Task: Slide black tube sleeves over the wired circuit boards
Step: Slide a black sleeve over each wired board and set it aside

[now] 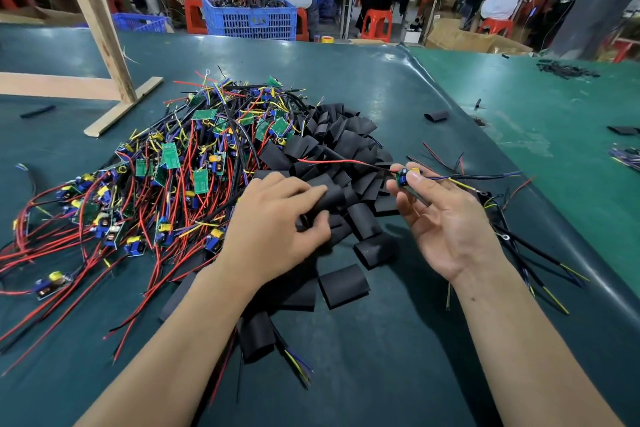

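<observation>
- Our right hand point(446, 218) pinches a board point(406, 181) just right of the sleeve pile point(339, 163), wires trailing clear, probably so one end faces a sleeve.
- Our left hand point(277, 229) grips one sleeve point(330, 199) on the pile, its mouth toward the board, near but apart.

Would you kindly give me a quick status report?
Left hand grips black sleeve. Right hand pinches wired board. Board not yet sleeved. Nothing between them.

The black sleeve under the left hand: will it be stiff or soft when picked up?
The black sleeve is probably soft and light: its neighbours lie squashed flat. It may slip, since the surface looks smooth. The left hand already curls around it.
</observation>
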The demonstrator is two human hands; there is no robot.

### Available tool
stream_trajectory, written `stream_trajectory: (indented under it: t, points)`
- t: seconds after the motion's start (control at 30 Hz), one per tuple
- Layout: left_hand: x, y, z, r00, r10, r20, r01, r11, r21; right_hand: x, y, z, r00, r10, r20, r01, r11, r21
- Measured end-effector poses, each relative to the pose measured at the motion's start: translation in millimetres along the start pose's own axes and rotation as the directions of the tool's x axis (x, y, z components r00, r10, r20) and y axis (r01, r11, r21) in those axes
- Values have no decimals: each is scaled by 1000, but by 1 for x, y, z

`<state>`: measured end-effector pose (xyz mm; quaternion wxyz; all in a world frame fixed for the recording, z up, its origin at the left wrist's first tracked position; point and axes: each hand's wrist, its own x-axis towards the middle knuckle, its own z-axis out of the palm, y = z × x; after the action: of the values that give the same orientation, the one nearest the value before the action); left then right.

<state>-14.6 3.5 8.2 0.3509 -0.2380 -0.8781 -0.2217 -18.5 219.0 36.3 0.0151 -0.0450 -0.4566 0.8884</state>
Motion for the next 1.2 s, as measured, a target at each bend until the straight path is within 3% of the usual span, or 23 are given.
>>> stream_trajectory:
  t: [0.1, 0.2, 0.37, 0.6, 0.9, 1.2]
  points:
    - [1, -4, -11, 985, -132, -109, 106, 971, -215, -1, -1, 1, 1000, -18, 0, 18, 1000, -15]
    - [-1, -7, -22, 968, -230, -98, 189, 930, -315, -3, -5, 1, 998, -61, 25, 61, 998, -15]
    - [-6, -4, -27, 963, -268, -42, 229, 888, -400, -6, -5, 5, 990, -100, 96, 100, 995, -1]
    - [-7, -3, -26, 981, -179, 78, 195, 914, -357, -10, -4, 11, 979, -188, 80, 191, 981, -26]
    - [-5, -3, -25, 1000, -16, 20, 22, 920, -391, -9, -8, 9, 976, -212, 43, 211, 977, 24]
    - [-6, -3, -25, 996, -83, -40, 62, 923, -380, -5, -8, 5, 985, -168, -22, 169, 983, 68]
